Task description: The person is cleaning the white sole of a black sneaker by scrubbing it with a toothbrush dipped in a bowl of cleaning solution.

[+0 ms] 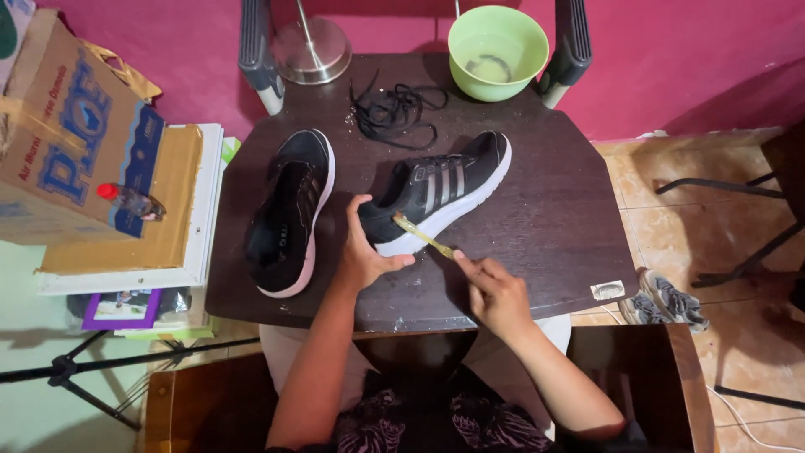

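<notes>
Bracing the toe of a black sneaker [436, 191] with white stripes and a white sole, the left hand [366, 256] is curling around it, thumb lying along the sole's edge near the front edge of the dark tabletop [553, 218]. The right hand [495, 294] is pinching the handle end of a yellowish toothbrush [422, 236], its fingers closed on it and its head pressing against the sneaker's toe; the bristles are too small to make out. The sneaker is lying tilted on its side near the middle of the tabletop, lace holes bare. Its mate, a second black sneaker [289, 211], is resting toward the left edge. Loose black shoelaces [396, 111] are lying near the back edge, just beside a green bowl [497, 50] of water at the back right corner. The person's forearms are running out of view at the bottom.
</notes>
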